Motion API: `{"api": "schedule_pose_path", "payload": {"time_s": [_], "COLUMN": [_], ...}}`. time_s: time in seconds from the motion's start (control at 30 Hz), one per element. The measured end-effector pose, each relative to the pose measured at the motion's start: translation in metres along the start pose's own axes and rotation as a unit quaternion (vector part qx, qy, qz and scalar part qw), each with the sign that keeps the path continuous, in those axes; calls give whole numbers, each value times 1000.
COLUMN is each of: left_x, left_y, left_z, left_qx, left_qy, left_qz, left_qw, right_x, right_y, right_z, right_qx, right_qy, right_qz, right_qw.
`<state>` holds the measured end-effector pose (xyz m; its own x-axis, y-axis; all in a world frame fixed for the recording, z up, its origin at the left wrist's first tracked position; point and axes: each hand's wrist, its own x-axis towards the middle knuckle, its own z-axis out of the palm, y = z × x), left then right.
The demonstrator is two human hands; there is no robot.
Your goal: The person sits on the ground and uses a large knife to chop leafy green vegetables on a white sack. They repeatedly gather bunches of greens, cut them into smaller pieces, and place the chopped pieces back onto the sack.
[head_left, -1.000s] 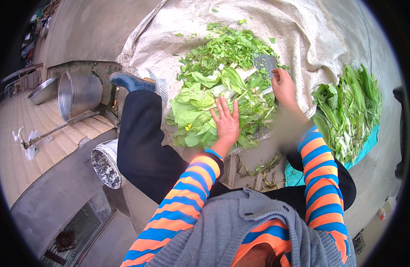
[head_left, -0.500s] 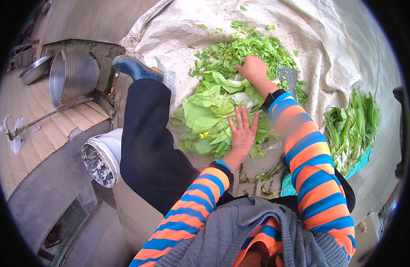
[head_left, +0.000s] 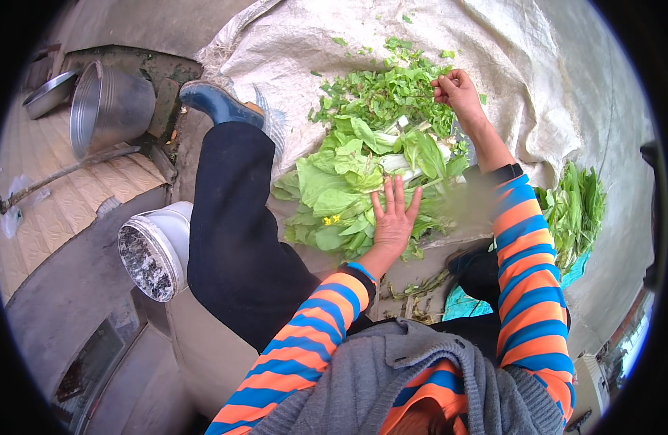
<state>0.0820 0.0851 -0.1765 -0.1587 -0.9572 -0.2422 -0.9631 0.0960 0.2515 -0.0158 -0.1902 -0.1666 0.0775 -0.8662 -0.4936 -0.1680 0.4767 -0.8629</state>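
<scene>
My left hand (head_left: pixel 396 221) lies flat with spread fingers on a bundle of leafy greens (head_left: pixel 326 181), which has broad leaves, pale stalks and small yellow flowers. Beyond the bundle spreads a heap of chopped greens (head_left: pixel 377 90). Over the right edge of that heap is my right hand (head_left: pixel 457 94), raised with its thumb and fingers pinched together. A thin stem-like bit seems to show at its fingertips, too small to name. A grey flat edge, partly hidden by my right wrist, shows beside the chopped greens.
A pale woven sheet (head_left: pixel 515 80) lies under the chopped greens. More long greens (head_left: pixel 577 210) rest at the right on turquoise plastic (head_left: pixel 464 304). On the left are a white bucket (head_left: pixel 176 235), a metal pot (head_left: pixel 116 109), a basin (head_left: pixel 50 94) and a stick (head_left: pixel 73 174).
My right hand has risen away from the bundle and moved right, over the heap's edge. Pale stalks it covered now show. My left hand stays on the greens.
</scene>
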Motion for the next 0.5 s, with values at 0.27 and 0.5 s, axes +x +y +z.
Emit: {"api": "schedule_pose_path", "payload": {"time_s": [0.27,0.5], "left_x": [-1,-1], "left_y": [0,-1], "left_z": [0,4], "left_qx": [2,6], "left_qy": [-13,-12], "left_qz": [4,7], "left_qw": [1000,1000], "right_x": [1,-10], "right_y": [35,37], "right_z": [5,21], "right_qx": [-442,-561], "right_qy": [-54,-49], "right_qz": [-67,-90], "right_qw": [893,821]}}
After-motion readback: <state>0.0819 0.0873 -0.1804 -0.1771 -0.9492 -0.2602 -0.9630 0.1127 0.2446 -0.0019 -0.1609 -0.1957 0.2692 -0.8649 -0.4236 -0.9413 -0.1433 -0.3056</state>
